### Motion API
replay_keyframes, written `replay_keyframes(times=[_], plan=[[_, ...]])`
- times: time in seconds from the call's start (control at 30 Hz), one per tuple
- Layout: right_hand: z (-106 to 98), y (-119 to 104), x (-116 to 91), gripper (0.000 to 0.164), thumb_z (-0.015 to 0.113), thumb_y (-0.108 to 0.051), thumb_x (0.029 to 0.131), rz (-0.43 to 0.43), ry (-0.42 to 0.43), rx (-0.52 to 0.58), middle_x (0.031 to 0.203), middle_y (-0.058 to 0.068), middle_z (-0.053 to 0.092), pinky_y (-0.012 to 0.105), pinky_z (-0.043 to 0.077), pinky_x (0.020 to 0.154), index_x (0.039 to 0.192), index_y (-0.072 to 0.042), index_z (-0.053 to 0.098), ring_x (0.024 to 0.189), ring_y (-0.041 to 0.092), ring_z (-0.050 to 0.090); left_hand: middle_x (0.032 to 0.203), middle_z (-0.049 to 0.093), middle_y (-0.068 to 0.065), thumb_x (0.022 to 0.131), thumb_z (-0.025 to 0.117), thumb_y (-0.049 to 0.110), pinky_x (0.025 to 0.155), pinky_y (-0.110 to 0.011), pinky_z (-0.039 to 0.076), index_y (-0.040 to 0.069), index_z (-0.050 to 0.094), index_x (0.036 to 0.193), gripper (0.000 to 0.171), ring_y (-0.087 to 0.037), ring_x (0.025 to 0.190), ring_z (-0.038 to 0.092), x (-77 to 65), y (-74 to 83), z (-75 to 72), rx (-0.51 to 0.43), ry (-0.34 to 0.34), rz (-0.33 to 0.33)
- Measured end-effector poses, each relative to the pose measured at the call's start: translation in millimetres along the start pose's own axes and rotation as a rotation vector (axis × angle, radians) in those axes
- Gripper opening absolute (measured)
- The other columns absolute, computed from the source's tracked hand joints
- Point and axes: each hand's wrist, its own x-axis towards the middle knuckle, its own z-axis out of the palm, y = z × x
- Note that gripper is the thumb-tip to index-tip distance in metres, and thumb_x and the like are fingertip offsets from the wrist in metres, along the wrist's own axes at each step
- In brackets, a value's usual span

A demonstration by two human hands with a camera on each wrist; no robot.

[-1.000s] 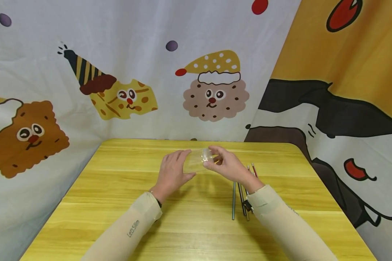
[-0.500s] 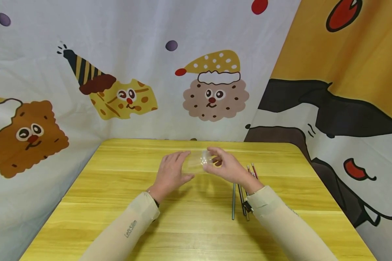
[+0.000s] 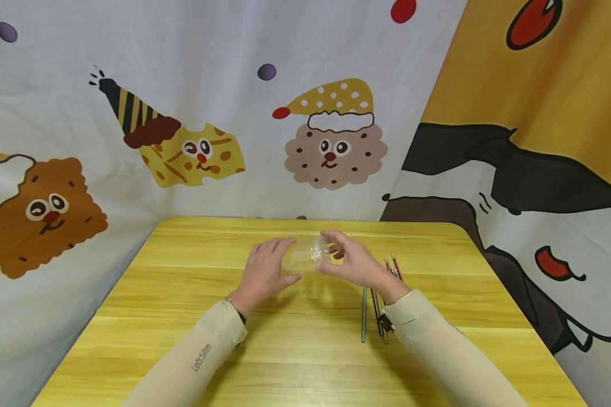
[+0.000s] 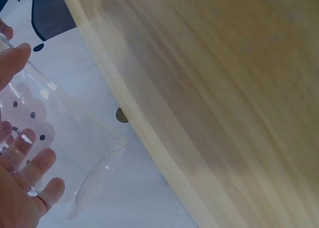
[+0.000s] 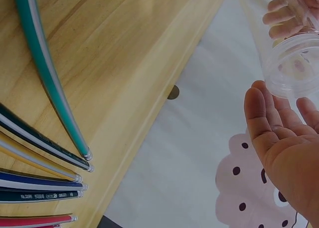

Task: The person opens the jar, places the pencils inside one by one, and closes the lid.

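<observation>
A clear plastic jar (image 3: 305,253) lies sideways in the air between both hands, its ridged mouth turned to the right. My left hand (image 3: 265,270) holds the bottom end, thumb below and fingers above. In the left wrist view, fingertips (image 4: 42,163) show against the clear wall of the jar (image 4: 79,123). At the mouth, my right hand (image 3: 356,261) holds the rim between thumb and fingers. The right wrist view shows this hand (image 5: 291,153) with its fingertips right at the round rim (image 5: 279,71). Nothing shows inside the jar.
Several pencils (image 3: 364,316) lie on the wooden table (image 3: 183,316), partly under the right forearm. In the right wrist view they include a teal pencil (image 5: 47,73) and a red pencil (image 5: 37,220). Behind the table hangs a cartoon-printed cloth (image 3: 209,56).
Both hands have shifted slightly left and down with the jar between them. The hold at each end looks the same, and the pencils have stayed in place.
</observation>
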Motion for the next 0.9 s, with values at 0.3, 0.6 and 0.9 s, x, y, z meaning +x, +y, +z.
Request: replay_keyframes(times=[0.3, 0.6, 0.9], plan=[[-0.3, 0.9, -2.3, 0.085, 0.08, -0.043, 0.097, -0.002, -0.011, -0.002, 0.164, 0.01, 0.05, 0.055, 0.054, 0.11, 0.165, -0.015, 0.038, 0.134, 0.033, 0.064, 0.142, 0.067, -0.013, 0.08, 0.096, 0.045, 0.113, -0.06, 0.049, 0.015, 0.054, 0.152, 0.089, -0.036, 0.13, 0.065, -0.3, 0.5, 1.7, -0.013, -0.005, -0.002], [1.2, 4.2, -1.3, 0.093, 0.077, -0.052, 0.097, 0.031, -0.026, 0.022, 0.17, 0.016, 0.041, 0.055, 0.054, 0.111, 0.17, -0.024, 0.028, 0.137, 0.038, 0.063, 0.143, 0.067, -0.013, 0.078, 0.097, 0.045, 0.113, -0.059, 0.049, 0.014, 0.055, 0.151, 0.09, -0.036, 0.131, 0.064, -1.1, -0.3, 3.9, -0.014, 0.0, -0.007], [2.5, 3.1, -2.3, 0.089, 0.076, -0.055, 0.097, 0.049, -0.023, 0.033, 0.166, 0.016, 0.046, 0.049, 0.06, 0.103, 0.17, -0.034, 0.028, 0.127, 0.037, 0.069, 0.143, 0.067, -0.013, 0.078, 0.097, 0.045, 0.113, -0.059, 0.049, 0.014, 0.054, 0.152, 0.091, -0.036, 0.13, 0.064, -0.8, 0.7, 4.1, -0.014, -0.001, -0.007]])
